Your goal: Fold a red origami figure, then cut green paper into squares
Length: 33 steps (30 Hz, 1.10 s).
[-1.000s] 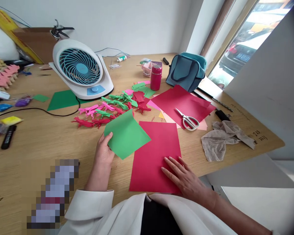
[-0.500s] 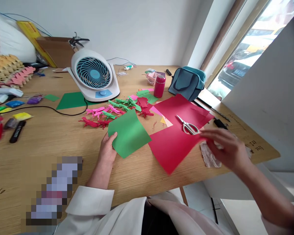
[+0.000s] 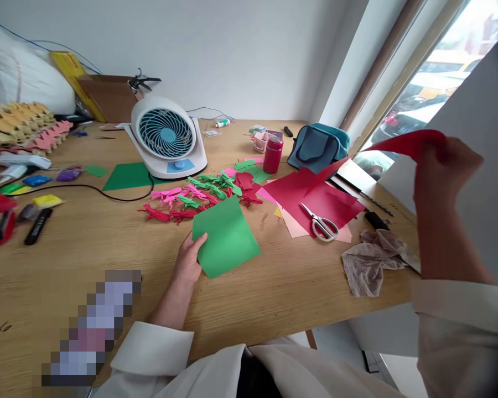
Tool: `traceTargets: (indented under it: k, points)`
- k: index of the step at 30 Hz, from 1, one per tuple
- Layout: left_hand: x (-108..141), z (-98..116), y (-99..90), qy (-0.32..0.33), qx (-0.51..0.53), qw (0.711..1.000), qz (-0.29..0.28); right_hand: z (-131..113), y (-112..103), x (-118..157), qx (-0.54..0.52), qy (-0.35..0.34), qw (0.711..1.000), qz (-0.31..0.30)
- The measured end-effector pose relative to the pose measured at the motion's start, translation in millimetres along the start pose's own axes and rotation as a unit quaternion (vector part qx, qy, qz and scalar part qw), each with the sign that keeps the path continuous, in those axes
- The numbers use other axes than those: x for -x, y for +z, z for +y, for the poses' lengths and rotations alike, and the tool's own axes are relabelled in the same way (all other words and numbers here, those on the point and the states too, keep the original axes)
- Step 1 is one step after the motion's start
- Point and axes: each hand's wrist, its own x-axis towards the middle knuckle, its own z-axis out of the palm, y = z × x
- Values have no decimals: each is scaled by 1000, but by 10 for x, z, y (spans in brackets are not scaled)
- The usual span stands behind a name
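Note:
Held between the thumb and fingers of my left hand (image 3: 190, 255) is a green paper sheet (image 3: 227, 236), just above the table. My right hand (image 3: 448, 163) is raised at the right, closed on one end of a red paper sheet (image 3: 398, 145), which bends and trails to the left. More red paper (image 3: 290, 193) lies on the table under its far end, with pale pink paper (image 3: 295, 225) below. White-handled scissors (image 3: 323, 228) rest partly on these sheets, blades slightly apart. Cut paper shapes (image 3: 191, 196) in pink, green and red lie in a pile beyond my left hand.
A white fan (image 3: 168, 138) stands behind the pile. A red bottle (image 3: 273, 155) and a blue bag (image 3: 318, 146) are at the back right. A crumpled cloth (image 3: 369, 260) lies near the right edge. A black marker (image 3: 38, 226) is at the left.
My right hand has lifted a red sheet up and to the right, off the table, exposing pale pink paper. The scissors sit slightly lower. My left hand still holds the green sheet.

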Motion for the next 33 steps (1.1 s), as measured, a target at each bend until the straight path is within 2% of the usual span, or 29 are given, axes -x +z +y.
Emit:
traceTargets:
  k: [1, 3, 7, 10, 14, 20, 23, 25, 27, 30, 33]
  points:
    - [10, -4, 12, -4, -4, 1000, -9, 122, -50, 93, 1, 16, 999, 43]
    - [30, -14, 36, -17, -15, 999, -27, 363, -130, 369, -15, 35, 999, 27]
    - [63, -54, 65, -32, -60, 996, -51, 756, -211, 1038, -103, 30, 987, -117]
    - [70, -92, 54, -20, -94, 994, -58, 955, -229, 1370, -69, 22, 959, -273]
    - [66, -119, 26, -14, -126, 990, -62, 1099, -206, 1498, -36, 6, 935, -353]
    - [61, -133, 3, -9, -154, 985, -78, 1149, -203, 1405, 76, -16, 906, -416]
    - [69, -134, 10, -14, -159, 983, -86, 898, -272, 1382, 154, -12, 896, -416]
    - [84, -127, 32, -21, -151, 985, -84, 511, -277, 1416, 238, -60, 880, -406]
    - [108, -115, 65, -31, -134, 987, -86, -26, -197, 1518, 180, -160, 872, -427]
    - [150, -88, 115, -50, -88, 990, -94, -867, 76, 1806, -18, -216, 853, -474]
    - [178, -70, 135, -63, -53, 993, -90, -1398, 393, 2124, -114, -292, 825, -471]
